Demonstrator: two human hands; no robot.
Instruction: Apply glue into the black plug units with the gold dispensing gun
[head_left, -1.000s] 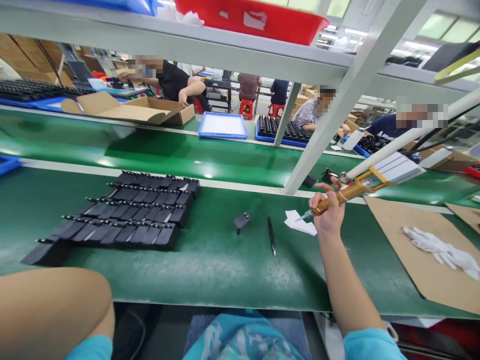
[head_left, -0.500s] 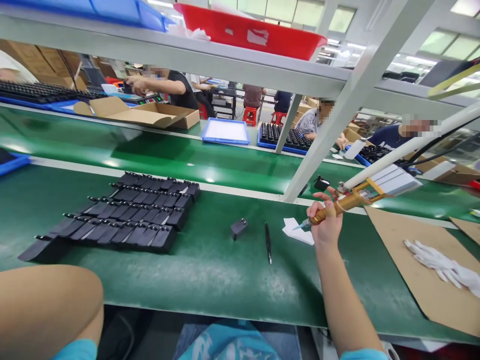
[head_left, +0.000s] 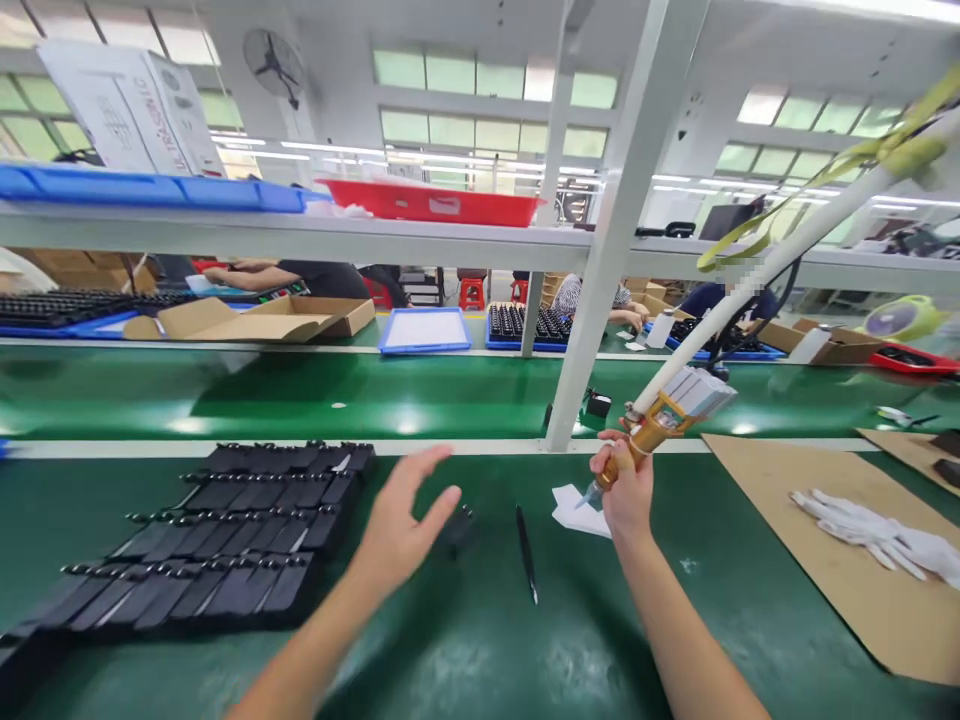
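In the head view my right hand [head_left: 628, 490] is wrapped around a gold dispensing pen [head_left: 649, 436] with a pale blue tapered nozzle. Its tip points down-left over a piece of white paper [head_left: 574, 510]. My left hand [head_left: 405, 520] hovers over the green table with thumb and index finger spread, nothing in it. Just beyond its thumb lies a small black block-shaped part [head_left: 460, 532], blurred and partly shaded. A pair of black tweezers [head_left: 526, 555] rests between the two hands. At the left, several rows of similar black parts [head_left: 240, 530] lie side by side.
White gloves [head_left: 862, 530] lie on a cardboard sheet [head_left: 795, 540] at right. A white upright post [head_left: 600, 260] rises beyond my right hand, and a shelf [head_left: 450, 245] crosses above. Behind the green belt [head_left: 450, 395] are a blue tray [head_left: 425, 331], an open carton [head_left: 247, 322] and co-workers.
My left hand has come forward from the lower left to beside the small black part, its fingers spread. The view has tilted up. My right hand still holds the dispensing pen over the paper.
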